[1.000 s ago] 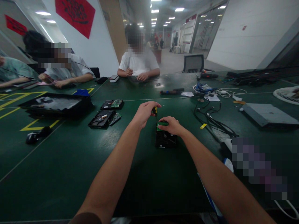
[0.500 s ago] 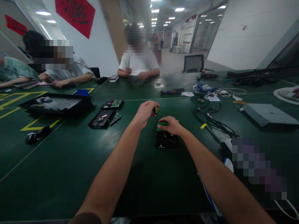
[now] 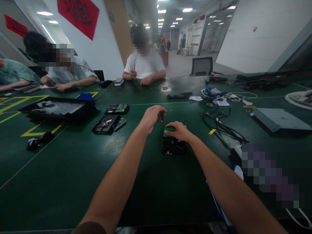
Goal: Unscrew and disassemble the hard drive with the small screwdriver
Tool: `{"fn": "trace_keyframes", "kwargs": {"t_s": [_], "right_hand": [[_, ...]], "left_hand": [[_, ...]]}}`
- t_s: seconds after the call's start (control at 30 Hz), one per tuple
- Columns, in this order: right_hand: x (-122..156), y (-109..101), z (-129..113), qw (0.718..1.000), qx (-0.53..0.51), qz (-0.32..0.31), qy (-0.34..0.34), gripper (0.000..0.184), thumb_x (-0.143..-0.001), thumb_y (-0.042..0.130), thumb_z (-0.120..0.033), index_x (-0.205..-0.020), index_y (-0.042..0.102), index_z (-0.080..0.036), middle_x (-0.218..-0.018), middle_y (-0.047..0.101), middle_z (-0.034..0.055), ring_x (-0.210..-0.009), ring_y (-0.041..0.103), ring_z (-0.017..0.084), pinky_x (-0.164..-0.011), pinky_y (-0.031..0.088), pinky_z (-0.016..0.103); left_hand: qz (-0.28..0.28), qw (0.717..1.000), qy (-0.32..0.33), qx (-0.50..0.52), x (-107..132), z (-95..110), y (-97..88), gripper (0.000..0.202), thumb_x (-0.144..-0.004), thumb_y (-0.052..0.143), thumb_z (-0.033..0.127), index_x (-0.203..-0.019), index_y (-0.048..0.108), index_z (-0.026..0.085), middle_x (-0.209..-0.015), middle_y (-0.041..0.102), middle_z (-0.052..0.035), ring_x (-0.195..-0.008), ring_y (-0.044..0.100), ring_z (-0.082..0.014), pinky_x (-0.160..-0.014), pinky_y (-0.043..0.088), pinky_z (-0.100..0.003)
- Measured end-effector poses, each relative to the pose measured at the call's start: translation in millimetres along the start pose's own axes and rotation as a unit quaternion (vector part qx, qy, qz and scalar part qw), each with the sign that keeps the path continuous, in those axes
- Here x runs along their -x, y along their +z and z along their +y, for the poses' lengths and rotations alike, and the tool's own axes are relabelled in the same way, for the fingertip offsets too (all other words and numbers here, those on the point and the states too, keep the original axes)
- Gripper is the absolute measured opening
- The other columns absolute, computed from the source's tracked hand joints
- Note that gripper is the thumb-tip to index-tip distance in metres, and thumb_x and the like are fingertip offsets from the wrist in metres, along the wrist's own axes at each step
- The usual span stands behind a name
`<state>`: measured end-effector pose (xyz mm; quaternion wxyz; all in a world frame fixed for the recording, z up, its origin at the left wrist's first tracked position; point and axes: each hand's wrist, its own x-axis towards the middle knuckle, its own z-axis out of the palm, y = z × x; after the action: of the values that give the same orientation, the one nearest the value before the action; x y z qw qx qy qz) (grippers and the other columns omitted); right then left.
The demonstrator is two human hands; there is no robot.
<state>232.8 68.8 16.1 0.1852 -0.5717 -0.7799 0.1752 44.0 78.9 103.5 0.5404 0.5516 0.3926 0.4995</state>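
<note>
Hard drive (image 3: 173, 146): flat on the green tabletop (image 3: 143, 195), just right of and below center frame. Long axis roughly up-down in the frame, best judgement with the top end partly under a hand. Green circuit board (image 3: 166, 134) visible on the upper part, black casing toward the bottom edge.

Left hand (image 3: 151, 118): fingers closed around the handle of a screwdriver (image 3: 160, 116), above and slightly left of the upper left corner. Screwdriver near upright, shaft pointing down at that corner. Tip too small to tell: touching or just above, unclear.

Right hand (image 3: 179, 131): on the upper right part, fingers curled over. Cannot tell whether pinching or only pressing. Nearer of the two.

Key relation: hard drive below and right of left fingers, under and below right fingers; shaft's lower end just left of right fingertips.

Also around: second drive (image 3: 117, 109), black slab (image 3: 106, 125) and loose board (image 3: 121, 123), left of center; grey metal box (image 3: 280, 118) at frame right, well apart.
</note>
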Motion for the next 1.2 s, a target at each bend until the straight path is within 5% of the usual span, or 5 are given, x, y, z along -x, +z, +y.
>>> {"fn": "trace_keyframes", "kwargs": {"t_s": [0.1,0.4,0.67,0.93,1.2], "right_hand": [[-0.1,-0.1,0.0,1.0,0.0,-0.002,-0.002,0.042,-0.086,0.069,-0.062,-0.12,0.073,-0.038,-0.123,0.071,0.0038,-0.119,0.061,0.031,-0.096,0.048,0.047],[1.1,-1.8,-3.0,1.0,0.012,-0.003,0.004,0.041,-0.087,0.069,-0.061,-0.12,0.073,-0.037,-0.123,0.07,0.0036,-0.119,0.061,0.03,-0.096,0.048,0.044],[-0.4,-0.5,-0.9,1.0,0.003,-0.006,0.007,0.042,-0.087,0.069,-0.062,-0.121,0.072,-0.037,-0.124,0.07,0.0041,-0.119,0.061,0.03,-0.097,0.048,0.045],[0.5,-3.9,-3.2,1.0,0.001,-0.007,-0.003,0.039,-0.087,0.069,-0.06,-0.118,0.074,-0.037,-0.125,0.071,0.0032,-0.118,0.063,0.03,-0.093,0.05,0.043],[0.2,-0.3,-0.1,1.0,0.003,-0.003,0.003,0.041,-0.086,0.07,-0.06,-0.12,0.073,-0.037,-0.123,0.071,0.0036,-0.119,0.062,0.029,-0.097,0.048,0.045]], "left_hand": [[0.0,0.999,0.015,-0.036,0.8,2.0,-1.2,0.021,-0.082,0.062,0.032,-0.08,0.074,0.015,-0.087,0.065,-0.0088,-0.081,0.061,-0.0177,-0.055,0.047,-0.023],[0.003,0.995,-0.041,0.088,2.6,2.6,6.0,0.018,-0.08,0.069,0.032,-0.087,0.063,0.016,-0.094,0.067,-0.0083,-0.08,0.067,-0.0189,-0.066,0.061,-0.034],[-0.011,1.0,-0.005,0.015,2.5,4.0,1.1,0.022,-0.082,0.068,0.036,-0.087,0.075,0.016,-0.089,0.065,-0.0072,-0.082,0.062,-0.0173,-0.062,0.056,-0.026],[-0.004,0.992,-0.069,0.109,-0.2,0.9,2.5,0.018,-0.084,0.067,0.031,-0.093,0.062,0.016,-0.099,0.072,-0.013,-0.085,0.071,-0.0214,-0.072,0.061,-0.036],[-0.014,1.0,-0.016,0.021,0.7,2.2,-3.1,0.02,-0.08,0.066,0.034,-0.083,0.074,0.015,-0.095,0.067,-0.0096,-0.083,0.061,-0.0167,-0.06,0.052,-0.024]]}}
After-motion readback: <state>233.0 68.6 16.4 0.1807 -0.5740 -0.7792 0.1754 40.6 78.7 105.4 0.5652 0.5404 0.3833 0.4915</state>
